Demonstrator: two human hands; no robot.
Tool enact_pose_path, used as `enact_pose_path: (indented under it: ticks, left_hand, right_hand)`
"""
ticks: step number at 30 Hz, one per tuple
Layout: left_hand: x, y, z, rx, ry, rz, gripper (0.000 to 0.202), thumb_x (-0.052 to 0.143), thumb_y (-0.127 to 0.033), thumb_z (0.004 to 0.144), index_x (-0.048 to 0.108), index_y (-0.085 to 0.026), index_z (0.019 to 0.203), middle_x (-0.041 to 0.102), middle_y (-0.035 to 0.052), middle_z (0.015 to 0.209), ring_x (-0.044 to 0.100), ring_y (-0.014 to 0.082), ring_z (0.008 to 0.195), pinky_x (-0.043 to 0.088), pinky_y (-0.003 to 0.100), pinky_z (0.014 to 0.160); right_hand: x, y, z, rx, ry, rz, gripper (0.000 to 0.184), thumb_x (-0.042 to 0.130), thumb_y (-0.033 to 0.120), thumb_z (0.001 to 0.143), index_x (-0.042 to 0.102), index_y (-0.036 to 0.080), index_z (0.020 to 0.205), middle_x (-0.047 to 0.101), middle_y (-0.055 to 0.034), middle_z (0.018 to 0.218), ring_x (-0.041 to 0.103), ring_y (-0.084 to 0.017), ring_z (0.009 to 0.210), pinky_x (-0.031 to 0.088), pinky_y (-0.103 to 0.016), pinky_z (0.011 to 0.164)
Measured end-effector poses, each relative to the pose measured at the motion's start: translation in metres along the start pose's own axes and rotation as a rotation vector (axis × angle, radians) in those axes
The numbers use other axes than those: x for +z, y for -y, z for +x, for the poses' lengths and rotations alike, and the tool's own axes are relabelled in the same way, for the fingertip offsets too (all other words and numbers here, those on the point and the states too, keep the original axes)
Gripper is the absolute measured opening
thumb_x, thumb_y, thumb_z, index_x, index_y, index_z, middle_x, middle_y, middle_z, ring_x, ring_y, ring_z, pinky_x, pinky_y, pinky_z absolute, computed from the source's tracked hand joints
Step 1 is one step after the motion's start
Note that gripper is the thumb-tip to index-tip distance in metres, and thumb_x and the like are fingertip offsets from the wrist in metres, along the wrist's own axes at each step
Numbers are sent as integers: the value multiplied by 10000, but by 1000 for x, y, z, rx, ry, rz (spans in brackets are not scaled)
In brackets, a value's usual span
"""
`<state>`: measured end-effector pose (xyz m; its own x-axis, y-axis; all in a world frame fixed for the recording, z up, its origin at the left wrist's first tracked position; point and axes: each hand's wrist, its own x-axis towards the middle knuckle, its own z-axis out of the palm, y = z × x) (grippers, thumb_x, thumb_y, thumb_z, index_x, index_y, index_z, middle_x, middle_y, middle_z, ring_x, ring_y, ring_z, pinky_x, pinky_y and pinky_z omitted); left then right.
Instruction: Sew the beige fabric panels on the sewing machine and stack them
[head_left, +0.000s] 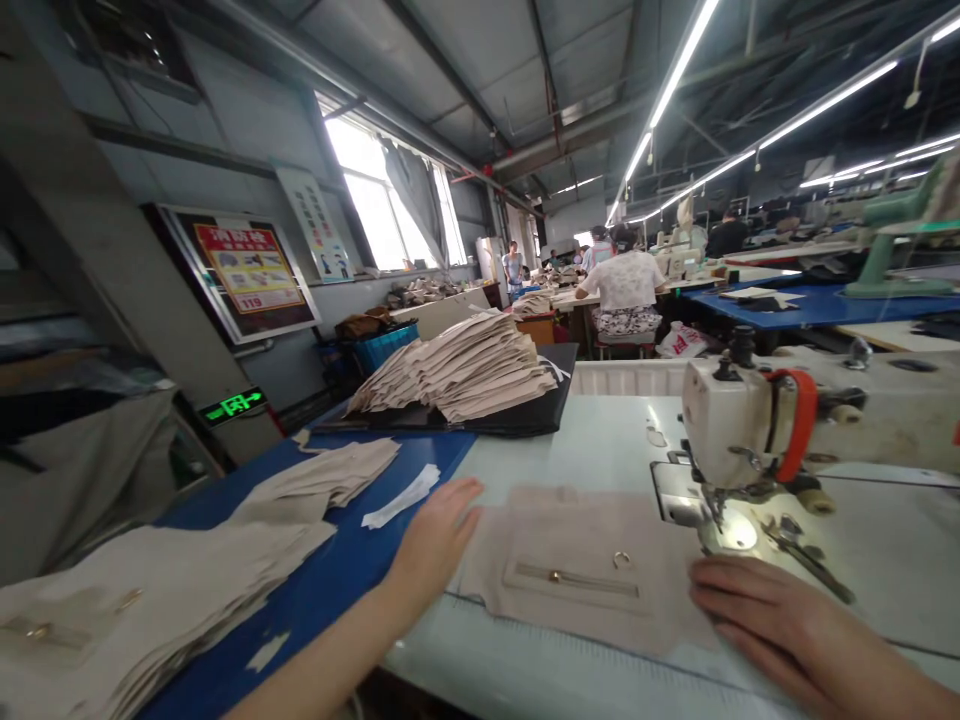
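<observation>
A beige fabric panel (562,530) with a zipper (592,582) set into it lies flat on the pale sewing table (525,650). A small metal ring (621,560) shows above the zipper's right part. My left hand (442,525) is open at the panel's upper left edge, its fingers stretched forward. On the panel's right edge rests my right hand (772,610), open, fingers flat and close together, just in front of the sewing machine (727,420). The machine's lamp lights its needle plate (739,535).
On the blue surface (300,590) at left lie a stack of beige panels (187,570) and a white strip (401,497). A tall pile of beige pieces (480,365) sits on black material behind. A seated person (626,280) works farther back.
</observation>
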<state>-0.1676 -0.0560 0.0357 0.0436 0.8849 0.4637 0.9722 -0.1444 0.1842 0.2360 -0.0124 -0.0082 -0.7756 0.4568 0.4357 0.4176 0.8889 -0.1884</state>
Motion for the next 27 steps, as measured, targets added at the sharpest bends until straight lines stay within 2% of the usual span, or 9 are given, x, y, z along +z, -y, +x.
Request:
enact_pose_path:
  ticks: [3,5,7,11,18,24,27]
  left_hand:
    - [-26,59,0,-205,17,163,310,473,-284,840,702,-156,1006,715,135,1099,653,282,1052,499,460,964]
    - [-34,81,-3,-265,81,185,302,458,-298,837,710,-162,932,727,125,1018,671,276,980,511,427,924]
    - [-34,89,-7,-254,112,167,327,416,-315,859,711,-174,864,728,115,952,678,259,920,514,394,894]
    - [-27,88,-11,-220,49,152,381,366,-353,878,698,-179,804,719,126,915,671,268,893,514,400,868]
    - [-27,87,-15,-254,-68,142,372,362,-375,878,680,-197,800,737,108,944,672,252,893,528,368,865]
    - [-32,89,-16,-230,-226,205,349,364,-390,888,656,-204,845,739,109,971,668,271,962,511,407,932]
    - [-32,75,-13,-114,-306,217,360,357,-410,925,652,-206,898,734,112,981,667,277,977,495,429,966]
  right_hand:
    - [-1,0,1,10,-16,28,320,566,312,930,679,333,1228,704,-29,1197,686,-238,1068,559,-315,965]
    - [-2,1,1,4,-28,26,321,581,322,921,679,343,1227,705,-25,1194,693,-242,1053,569,-318,952]
    - [-2,0,2,-6,-34,0,324,585,323,917,680,343,1226,709,-30,1183,698,-251,1041,586,-329,926]
    - [-1,-1,0,6,-31,-2,347,584,322,914,665,354,1251,705,-35,1190,691,-268,1056,602,-355,899]
    - [-3,1,0,-4,-50,-5,321,600,338,903,692,349,1210,714,-44,1165,710,-271,1007,619,-353,857]
    - [1,-1,-1,46,18,25,320,556,313,936,677,333,1232,696,-47,1213,666,-252,1107,551,-356,974]
    - [-4,5,3,58,54,47,301,506,283,964,685,273,1206,685,-76,1224,639,-232,1139,506,-353,1017]
